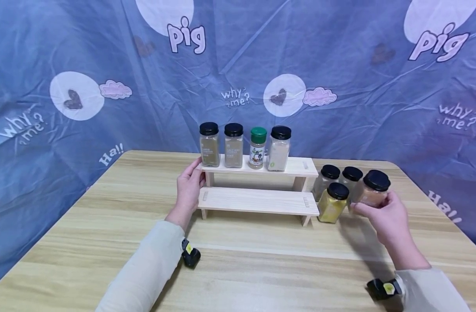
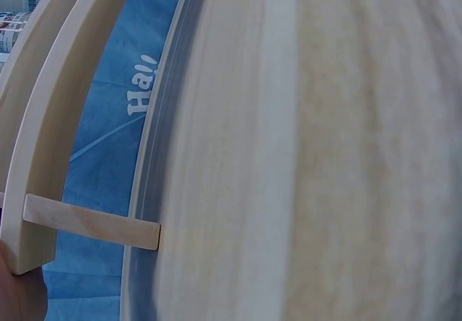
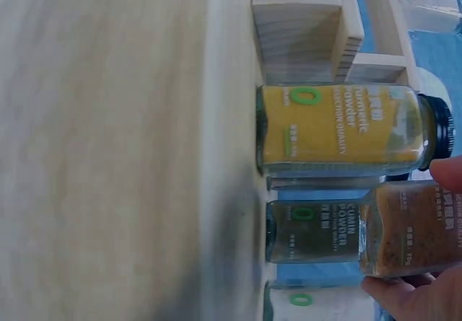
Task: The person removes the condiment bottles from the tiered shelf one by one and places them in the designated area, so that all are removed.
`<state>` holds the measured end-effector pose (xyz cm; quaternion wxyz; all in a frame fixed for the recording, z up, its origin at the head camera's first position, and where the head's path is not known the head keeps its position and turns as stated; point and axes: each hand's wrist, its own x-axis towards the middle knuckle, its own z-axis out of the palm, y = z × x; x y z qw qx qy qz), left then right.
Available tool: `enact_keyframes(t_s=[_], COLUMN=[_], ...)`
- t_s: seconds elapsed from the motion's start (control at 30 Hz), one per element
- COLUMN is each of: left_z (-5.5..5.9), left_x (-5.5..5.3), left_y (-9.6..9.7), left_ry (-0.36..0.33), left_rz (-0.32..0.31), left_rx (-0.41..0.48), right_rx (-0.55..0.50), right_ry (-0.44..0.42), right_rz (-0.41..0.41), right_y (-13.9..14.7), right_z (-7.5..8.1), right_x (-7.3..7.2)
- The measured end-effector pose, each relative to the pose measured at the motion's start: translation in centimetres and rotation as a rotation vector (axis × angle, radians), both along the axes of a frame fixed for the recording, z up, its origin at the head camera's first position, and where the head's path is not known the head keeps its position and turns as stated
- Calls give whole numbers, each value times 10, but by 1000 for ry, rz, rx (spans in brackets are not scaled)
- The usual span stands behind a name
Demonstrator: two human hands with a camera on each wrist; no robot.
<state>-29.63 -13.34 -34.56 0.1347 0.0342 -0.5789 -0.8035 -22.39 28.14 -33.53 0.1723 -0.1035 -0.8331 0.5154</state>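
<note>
My right hand grips a spice jar of reddish-brown powder with a black lid. In the right wrist view this spice jar is raised, its base overlapping a cumin powder jar. Just left of it a turmeric powder jar stands upright on the table. My left hand holds the left end of a two-tier wooden shelf, at the upper tier. Only a bit of that hand shows in the left wrist view, against the board's end.
On the upper tier stand several jars, including a green-capped shaker and a black-lidded jar of pale powder. More black-lidded jars, one of them a clear jar, stand right of the shelf. A blue printed cloth hangs behind the wooden table.
</note>
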Motion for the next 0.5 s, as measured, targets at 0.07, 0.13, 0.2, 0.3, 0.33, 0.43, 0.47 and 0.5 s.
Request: enact_keyframes(t_s=[0.07, 0.13, 0.2, 0.3, 0.33, 0.43, 0.47, 0.5], left_z=[0, 0, 0, 0, 0, -1, -1, -1], left_x=[0, 0, 0, -1, -1, -2, -2, -2], left_y=[0, 0, 0, 0, 0, 0, 0, 0], left_ry=[-1, -3, -7, -11, -12, -7, -4, -1], left_rz=[0, 1, 2, 1, 2, 3, 2, 1], left_rx=[2, 0, 0, -5, -5, -7, -9, -10], right_rx=[22, 42, 68, 109, 124, 164, 171, 181], right_ry=[-15, -27, -42, -63, -72, -91, -96, -102], right_rz=[4, 6, 6, 9, 11, 24, 31, 35], right_y=[0, 1, 1, 3, 3, 5, 5, 6], right_z=[-1, -1, -3, -5, -6, -9, -10, -11], right_x=[0, 0, -1, -2, -2, -3, -3, -4])
